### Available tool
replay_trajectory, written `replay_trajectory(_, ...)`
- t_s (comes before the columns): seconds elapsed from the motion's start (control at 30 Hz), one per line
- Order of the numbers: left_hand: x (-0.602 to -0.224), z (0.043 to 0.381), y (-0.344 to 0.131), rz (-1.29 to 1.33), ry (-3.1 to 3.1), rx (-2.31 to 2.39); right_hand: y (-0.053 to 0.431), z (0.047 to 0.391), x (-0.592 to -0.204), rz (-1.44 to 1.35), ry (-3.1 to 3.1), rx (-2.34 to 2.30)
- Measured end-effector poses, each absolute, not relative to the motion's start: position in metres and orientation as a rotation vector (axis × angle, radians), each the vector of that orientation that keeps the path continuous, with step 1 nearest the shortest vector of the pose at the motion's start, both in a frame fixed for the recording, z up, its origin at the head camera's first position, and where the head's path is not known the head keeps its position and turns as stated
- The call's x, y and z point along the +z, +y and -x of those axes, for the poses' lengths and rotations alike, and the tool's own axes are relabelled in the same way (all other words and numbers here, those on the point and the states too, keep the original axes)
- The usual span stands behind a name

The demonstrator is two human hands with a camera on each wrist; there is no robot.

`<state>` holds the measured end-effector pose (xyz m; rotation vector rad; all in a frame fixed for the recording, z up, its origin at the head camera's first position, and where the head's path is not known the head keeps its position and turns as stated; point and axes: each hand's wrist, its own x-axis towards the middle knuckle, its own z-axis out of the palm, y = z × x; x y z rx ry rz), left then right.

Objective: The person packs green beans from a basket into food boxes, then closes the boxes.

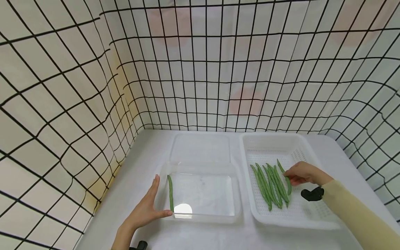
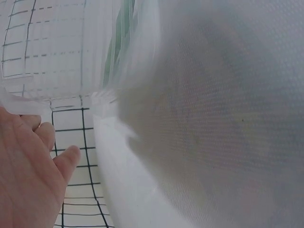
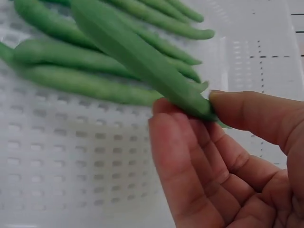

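My right hand [image 1: 306, 173] pinches one green bean [image 3: 137, 57] between thumb and fingertips, above the white perforated basket [image 1: 275, 222]. Several other green beans [image 1: 265, 184] lie side by side on the basket's floor, just left of that hand. At the clear plastic container [image 1: 206, 218], my left hand [image 1: 145, 210] rests against the left side, thumb at the near left corner and fingers stretched out along the edge. A single green bean [image 1: 171, 194] lies lengthwise along the container's left wall. In the left wrist view, that bean shows blurred through the plastic.
Behind the container, a flat clear lid [image 1: 200, 147] lies on the white tabletop [image 1: 215, 238]. Black wire grid [image 1: 218, 69] encloses the table at the back and both sides, with pale cloth behind it. The basket stands close to the container's right.
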<state>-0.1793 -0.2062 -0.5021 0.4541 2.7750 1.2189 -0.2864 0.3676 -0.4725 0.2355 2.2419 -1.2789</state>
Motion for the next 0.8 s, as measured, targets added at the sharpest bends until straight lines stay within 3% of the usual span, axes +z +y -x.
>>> replay_trajectory(0.4,-0.502,0.180,-0.207,-0.446,2.770,1.228,0.330,0.292,-0.445,-0.086,2.050,-1.627)
replay_trajectory(0.8,-0.503,0.176,-0.206,-0.472,2.788,1.235,0.229,0.298,-0.419,0.073,1.833,-1.769)
